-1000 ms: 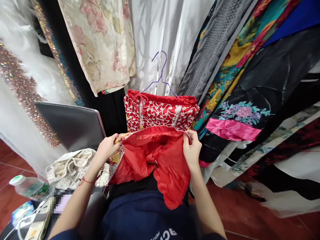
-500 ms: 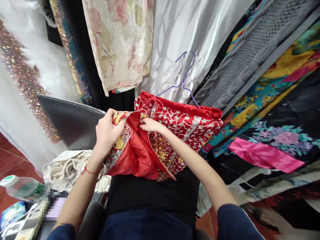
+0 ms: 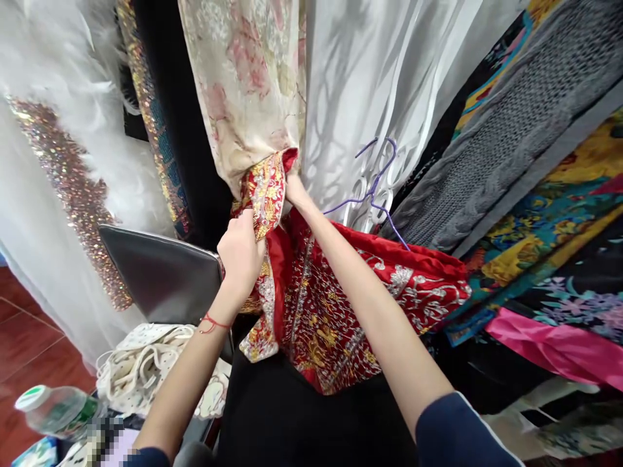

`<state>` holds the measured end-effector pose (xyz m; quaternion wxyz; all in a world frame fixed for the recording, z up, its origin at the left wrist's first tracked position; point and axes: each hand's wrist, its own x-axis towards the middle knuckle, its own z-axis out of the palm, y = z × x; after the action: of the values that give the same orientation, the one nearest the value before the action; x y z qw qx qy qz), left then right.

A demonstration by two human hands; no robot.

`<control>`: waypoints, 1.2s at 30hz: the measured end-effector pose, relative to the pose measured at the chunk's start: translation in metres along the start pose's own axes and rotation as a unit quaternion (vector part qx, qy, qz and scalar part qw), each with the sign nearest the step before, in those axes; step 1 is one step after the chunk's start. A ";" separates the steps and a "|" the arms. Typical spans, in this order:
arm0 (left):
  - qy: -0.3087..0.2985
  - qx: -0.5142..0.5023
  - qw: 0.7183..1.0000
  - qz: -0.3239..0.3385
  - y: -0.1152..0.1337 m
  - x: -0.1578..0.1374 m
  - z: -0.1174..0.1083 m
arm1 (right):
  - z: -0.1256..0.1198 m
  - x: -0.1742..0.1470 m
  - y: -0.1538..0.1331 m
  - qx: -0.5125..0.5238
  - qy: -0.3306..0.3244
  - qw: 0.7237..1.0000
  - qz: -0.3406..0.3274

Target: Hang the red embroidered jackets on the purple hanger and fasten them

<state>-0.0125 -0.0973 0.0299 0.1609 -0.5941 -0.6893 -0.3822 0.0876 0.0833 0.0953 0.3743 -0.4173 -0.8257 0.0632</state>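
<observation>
A red garment (image 3: 268, 194) with gold and silver embroidery is held up in front of me, its plain red lining partly showing. My left hand (image 3: 241, 251) is closed around its embroidered edge on the left. Higher up, my right hand (image 3: 294, 189) grips its upper edge; the fingertips are hidden behind the cloth. Below and to the right, a red skirt (image 3: 409, 282) with silver and gold embroidery lies across my lap. A purple hanger (image 3: 374, 191) stands up from the skirt's plain red waistband, touched by neither hand.
Behind the garment hangs a cream floral cloth (image 3: 243, 84). White curtains (image 3: 350, 84), a grey knit (image 3: 516, 110) and other clothes hang to the right. At left are a black chair back (image 3: 160, 272), a white dotted cloth bundle (image 3: 146, 363) and a plastic bottle (image 3: 61, 408).
Both hands have raised the red garment up and away from me, now against the floral cloth. Its lining has turned mostly out of sight. The camera view has shifted somewhat.
</observation>
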 end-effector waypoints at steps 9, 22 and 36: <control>-0.140 0.048 0.989 -0.003 -0.005 -0.003 0.023 | -0.039 -0.039 0.031 -0.312 -0.079 0.935 0.148; -0.051 -0.046 0.998 -0.015 0.001 0.008 0.010 | -0.064 -0.072 0.012 -0.285 -0.222 0.924 0.121; -0.075 -0.127 0.986 0.072 0.048 0.050 0.037 | -0.163 -0.194 0.036 -0.240 0.208 0.943 0.096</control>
<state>0.0292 -0.0354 0.0556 0.0589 -0.6851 -0.6004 -0.4082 0.2924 -0.0698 0.0866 0.4191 -0.5755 -0.6763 -0.1893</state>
